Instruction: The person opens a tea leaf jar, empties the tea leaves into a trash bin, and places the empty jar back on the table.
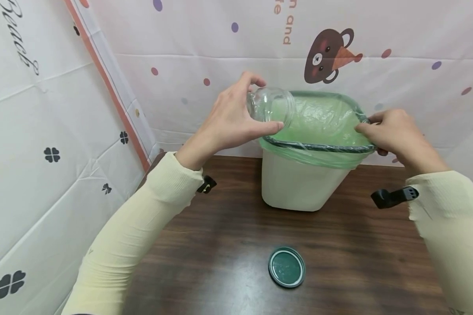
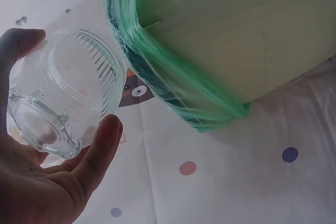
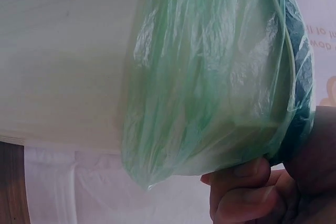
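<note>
My left hand [image 1: 234,113] grips a clear glass jar [image 1: 266,105], tipped on its side with its mouth toward the bin's opening. In the left wrist view the jar [image 2: 68,87] looks see-through, with thumb and fingers curled round it. A cream trash bin [image 1: 299,183] wears a green plastic bag [image 1: 323,122] folded over its dark green rim. On the bin's right side my right hand [image 1: 394,131] pinches the rim and bag edge, thumb on top. The right wrist view shows its fingers [image 3: 247,203] curled beneath the bag-covered rim.
A round green jar lid [image 1: 287,267] lies on the dark wooden table [image 1: 205,245], in front of the bin. Behind the bin hangs a white printed cloth [image 1: 181,39] with dots and a bear; another sheet [image 1: 55,122] covers the left side.
</note>
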Action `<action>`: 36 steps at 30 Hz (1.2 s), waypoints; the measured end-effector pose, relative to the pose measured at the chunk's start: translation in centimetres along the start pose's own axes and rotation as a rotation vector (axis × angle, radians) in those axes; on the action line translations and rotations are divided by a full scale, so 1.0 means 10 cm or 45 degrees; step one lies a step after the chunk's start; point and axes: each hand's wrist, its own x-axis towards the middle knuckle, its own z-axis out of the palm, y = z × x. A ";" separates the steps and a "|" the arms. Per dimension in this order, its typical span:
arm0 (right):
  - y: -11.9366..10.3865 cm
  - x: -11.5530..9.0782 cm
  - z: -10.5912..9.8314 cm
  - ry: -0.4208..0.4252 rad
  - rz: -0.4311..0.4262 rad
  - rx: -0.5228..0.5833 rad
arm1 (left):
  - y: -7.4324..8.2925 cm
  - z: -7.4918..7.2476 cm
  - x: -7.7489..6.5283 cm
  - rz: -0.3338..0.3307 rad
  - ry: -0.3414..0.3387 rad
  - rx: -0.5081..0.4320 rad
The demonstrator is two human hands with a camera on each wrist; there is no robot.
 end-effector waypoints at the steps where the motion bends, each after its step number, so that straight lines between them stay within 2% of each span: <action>1: 0.00 0.00 0.00 0.000 0.000 0.001 | 0.00 0.00 -0.01 0.007 0.000 0.001; 7: 0.03 -0.01 0.01 0.000 0.016 0.024 | -0.02 -0.01 -0.09 0.039 0.004 0.016; 14: 0.04 -0.02 0.01 -0.005 0.030 0.046 | -0.05 -0.01 -0.18 0.005 0.006 -0.001; 31: 0.04 -0.06 0.03 0.004 0.050 0.114 | -0.16 0.00 -0.32 0.119 0.087 -0.049; 36: 0.03 -0.07 0.05 0.012 0.074 0.143 | -0.19 0.00 -0.35 0.129 0.098 -0.082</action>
